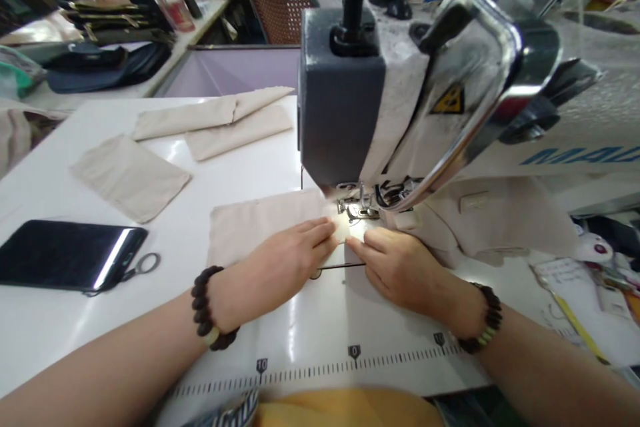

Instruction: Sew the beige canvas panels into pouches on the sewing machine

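My left hand lies over a beige fabric piece, its fingers held together and pinching the near right corner beside the needle. Curled fingers of my right hand meet that same corner just in front of the presser foot; what they hold is hidden. The sewing machine stands over both hands, its lamp lighting the fabric edge. Right of the foot, behind my right hand, a larger beige fabric part with a small sewn tab lies under the machine arm.
Several cut beige pieces lie on the white table at the left, near a black phone with a ring strap. Papers and a yellow tape are at the right. A pink bottle stands on the far bench.
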{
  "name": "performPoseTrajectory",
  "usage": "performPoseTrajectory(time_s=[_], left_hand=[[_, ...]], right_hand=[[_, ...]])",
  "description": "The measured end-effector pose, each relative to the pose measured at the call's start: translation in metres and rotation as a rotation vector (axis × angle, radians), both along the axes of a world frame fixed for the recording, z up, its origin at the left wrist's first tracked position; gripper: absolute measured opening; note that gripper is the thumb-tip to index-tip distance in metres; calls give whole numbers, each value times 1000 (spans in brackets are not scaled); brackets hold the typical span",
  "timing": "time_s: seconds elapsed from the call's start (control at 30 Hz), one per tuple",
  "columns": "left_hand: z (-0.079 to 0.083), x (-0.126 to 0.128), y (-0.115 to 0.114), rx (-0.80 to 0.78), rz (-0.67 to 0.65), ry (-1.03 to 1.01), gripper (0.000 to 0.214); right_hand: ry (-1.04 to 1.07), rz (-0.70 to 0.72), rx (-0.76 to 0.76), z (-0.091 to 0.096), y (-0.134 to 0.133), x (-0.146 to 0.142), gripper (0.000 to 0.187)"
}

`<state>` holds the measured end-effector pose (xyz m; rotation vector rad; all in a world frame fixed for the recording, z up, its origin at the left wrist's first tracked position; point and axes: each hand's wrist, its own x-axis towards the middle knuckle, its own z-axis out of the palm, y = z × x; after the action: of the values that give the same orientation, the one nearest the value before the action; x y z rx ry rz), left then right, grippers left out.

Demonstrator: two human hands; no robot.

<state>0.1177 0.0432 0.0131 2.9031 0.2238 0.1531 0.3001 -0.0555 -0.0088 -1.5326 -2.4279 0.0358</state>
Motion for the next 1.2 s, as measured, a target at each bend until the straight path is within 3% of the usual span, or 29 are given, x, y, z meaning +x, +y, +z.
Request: performPoseTrajectory(time_s=[0.23, 0.57, 0.87, 1.0, 1.2], left_hand=[[-10, 2, 18, 0, -17, -41, 32], [-18, 10, 32, 18, 56, -82, 27], [-19, 9, 29, -44, 92, -8, 28], [-21, 8, 24, 45, 122, 13, 31], [-5, 0, 10, 170, 264, 154, 22]], right_hand=[[-89, -125, -32, -7, 5, -6, 39], [-102, -149, -31, -8, 6, -9, 41], [-107, -153, 1, -9, 5, -9, 40], [-115, -156, 33, -10, 4, -8, 40], [-96, -152, 75, -12, 3, -8, 41]])
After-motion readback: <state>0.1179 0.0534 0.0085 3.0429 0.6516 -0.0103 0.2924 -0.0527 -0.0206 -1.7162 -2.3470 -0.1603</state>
